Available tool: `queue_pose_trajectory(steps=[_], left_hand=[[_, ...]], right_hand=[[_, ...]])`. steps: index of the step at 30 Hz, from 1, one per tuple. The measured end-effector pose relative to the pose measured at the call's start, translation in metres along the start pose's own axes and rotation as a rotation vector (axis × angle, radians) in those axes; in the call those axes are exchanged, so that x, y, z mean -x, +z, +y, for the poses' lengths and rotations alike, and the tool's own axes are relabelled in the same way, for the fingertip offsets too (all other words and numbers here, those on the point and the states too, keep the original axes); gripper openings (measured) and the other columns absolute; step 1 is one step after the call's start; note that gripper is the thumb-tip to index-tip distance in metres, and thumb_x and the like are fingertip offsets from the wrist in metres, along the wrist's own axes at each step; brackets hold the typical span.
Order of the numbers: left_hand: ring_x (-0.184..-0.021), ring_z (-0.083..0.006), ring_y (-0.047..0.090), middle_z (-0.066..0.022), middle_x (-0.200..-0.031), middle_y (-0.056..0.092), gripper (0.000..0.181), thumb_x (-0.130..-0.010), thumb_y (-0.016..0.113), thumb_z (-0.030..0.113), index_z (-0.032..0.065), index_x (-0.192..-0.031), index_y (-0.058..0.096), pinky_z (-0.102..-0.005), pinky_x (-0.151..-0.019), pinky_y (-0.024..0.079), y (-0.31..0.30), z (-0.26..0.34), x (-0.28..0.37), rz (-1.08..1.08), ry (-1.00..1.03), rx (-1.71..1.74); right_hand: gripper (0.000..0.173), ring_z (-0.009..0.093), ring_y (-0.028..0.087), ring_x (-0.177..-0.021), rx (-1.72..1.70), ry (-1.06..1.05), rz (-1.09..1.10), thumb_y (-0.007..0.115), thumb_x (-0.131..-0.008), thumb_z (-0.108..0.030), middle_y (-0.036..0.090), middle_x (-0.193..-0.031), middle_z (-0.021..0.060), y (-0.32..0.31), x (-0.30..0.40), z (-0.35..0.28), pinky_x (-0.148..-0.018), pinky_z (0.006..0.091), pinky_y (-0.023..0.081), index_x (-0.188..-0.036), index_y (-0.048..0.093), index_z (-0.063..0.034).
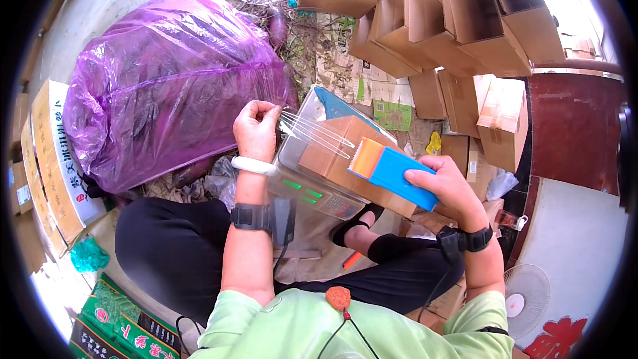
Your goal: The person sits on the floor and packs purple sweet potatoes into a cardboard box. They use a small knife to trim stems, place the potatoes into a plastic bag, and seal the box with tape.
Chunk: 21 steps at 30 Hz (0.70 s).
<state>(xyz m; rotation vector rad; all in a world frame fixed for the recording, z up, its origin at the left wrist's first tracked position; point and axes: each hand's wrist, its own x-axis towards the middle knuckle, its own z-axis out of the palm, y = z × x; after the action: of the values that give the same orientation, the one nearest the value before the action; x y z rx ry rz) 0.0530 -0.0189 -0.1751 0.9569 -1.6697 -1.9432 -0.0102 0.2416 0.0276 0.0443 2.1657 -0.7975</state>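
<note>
My right hand (448, 184) grips a blue tape dispenser (403, 177) with an orange toothed end. From it a strip of clear tape (319, 134) runs taut to my left hand (256, 127), whose thumb and fingers pinch its free end. Below the tape lies a brown cardboard box (331, 149), tilted across an electronic scale (324, 202) with green lit digits. Clear plastic seems to wrap the scale, and a blue patch shows at its far edge. The dispenser and right hand hide part of the box.
A large purple plastic bag (174, 85) of dark produce fills the left side. Purple-skinned roots (277, 27) and dry stalks lie beyond it. Open cardboard boxes (448, 25) are stacked at upper right, with a taped box (503, 119) nearer. A fan (526, 299) stands at lower right.
</note>
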Motion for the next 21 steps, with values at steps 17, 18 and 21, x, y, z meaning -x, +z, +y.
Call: queue_pose_trajectory(steps=[17,18,21], left_hand=[[-0.060,-0.0088,0.052,-0.0022,-0.065,0.061,0.007,-0.075,0.069,0.005,0.0004,-0.075,0.064,-0.0256,-0.057,0.044,0.013,-0.072,0.005,0.008,-0.106,-0.052],[-0.059,-0.0088,0.052,-0.0021,-0.065,0.061,0.007,-0.075,0.069,0.005,0.0004,-0.076,0.064,-0.0257,-0.057,0.044,0.019,-0.082,0.009,0.012,-0.135,-0.031],[-0.060,-0.0092,0.053,-0.0021,-0.065,0.061,0.007,-0.074,0.070,0.005,0.0008,-0.077,0.065,-0.0261,-0.058,0.045,0.035,-0.103,0.021,-0.036,-0.264,-0.053]], right_hand=[[0.044,0.009,0.054,-0.064,0.281,0.109,0.044,0.069,-0.077,-0.040,0.060,-0.070,0.0032,0.009,-0.039,-0.007,-0.058,0.0260,0.044,-0.084,0.066,0.0038],[0.046,0.010,0.055,-0.063,0.280,0.107,0.052,0.070,-0.076,-0.042,0.061,-0.069,0.0044,0.010,-0.041,-0.006,-0.057,0.0271,0.045,-0.082,0.066,0.0037],[0.048,0.011,0.055,-0.061,0.309,0.124,0.068,0.070,-0.075,-0.044,0.060,-0.068,0.0050,0.010,-0.042,-0.004,-0.056,0.0281,0.045,-0.080,0.066,0.0033]])
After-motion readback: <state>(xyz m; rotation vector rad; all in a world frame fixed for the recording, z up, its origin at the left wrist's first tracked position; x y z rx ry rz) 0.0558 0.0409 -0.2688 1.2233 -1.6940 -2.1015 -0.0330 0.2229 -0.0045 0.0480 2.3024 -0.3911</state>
